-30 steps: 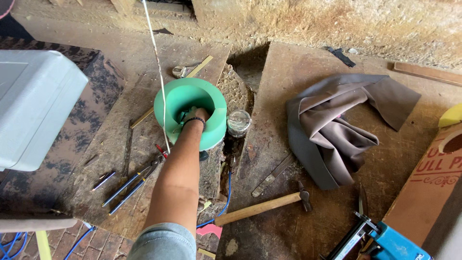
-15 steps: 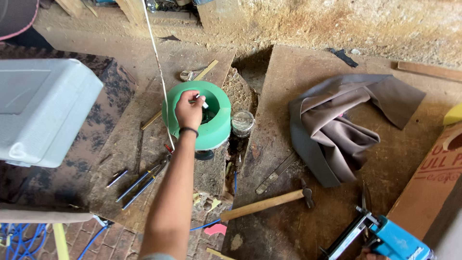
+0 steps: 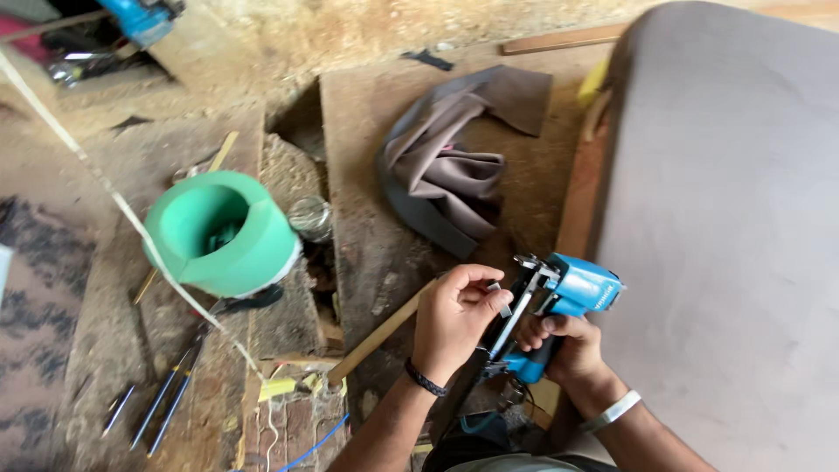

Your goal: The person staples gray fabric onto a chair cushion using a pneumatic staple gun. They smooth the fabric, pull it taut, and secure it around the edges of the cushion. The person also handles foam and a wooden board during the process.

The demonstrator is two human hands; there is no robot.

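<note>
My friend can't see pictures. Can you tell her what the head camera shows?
A person's right hand grips a blue staple gun while the left hand pinches a small metal piece at its long magazine. Beside them are a green bucket, crumpled grey cloth, a wooden-handled hammer and a big grey cushion.

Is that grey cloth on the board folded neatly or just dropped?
Just dropped. The grey cloth lies crumpled in loose, uneven folds on the wooden board, with one flap spread flat toward the top right.

Grey panel (image 3: 734,218) blocks right, green tub (image 3: 223,232) left
</note>
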